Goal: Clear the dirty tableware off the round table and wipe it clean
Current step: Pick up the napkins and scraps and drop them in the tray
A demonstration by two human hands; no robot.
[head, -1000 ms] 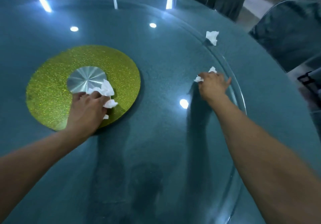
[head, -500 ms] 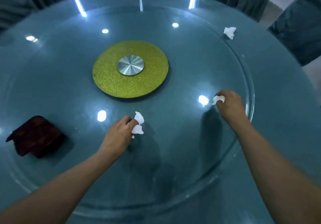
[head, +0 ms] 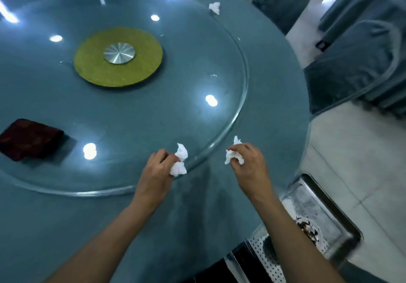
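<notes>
Fingers of the left hand (head: 157, 168) curl around a crumpled white tissue wad (head: 179, 160), pinching it low in the centre of the frame, right at the near rim of the glass turntable (head: 241, 98). Just to its right, the right hand (head: 249, 164) pinches a second crumpled tissue (head: 233, 155) between curled fingertips, over the blue-grey tabletop just outside that rim. Both hands hover at the near edge of the round table (head: 274, 89); whether the wads touch the surface cannot be told. Judging from this, the step in hand is gathering used tissues, with no plates left on the table. The next move likely calls for dropping both wads off the table, perhaps into the metal tray (head: 325, 212) at lower right, which sits beside the table and holds what looks like a dirty dish (head: 308, 230). After that, 1 more loose tissue (head: 214, 7) waits at upper centre near the far rim, well apart from the hands. A folded dark red cloth (head: 30, 139) lies at left on the glass, probably for wiping. A gold disc (head: 118, 57) with a silver hub (head: 119, 53) sits at upper left. Covered chairs (head: 351, 63) stand at upper right. No brand, label or writing can be read anywhere.
</notes>
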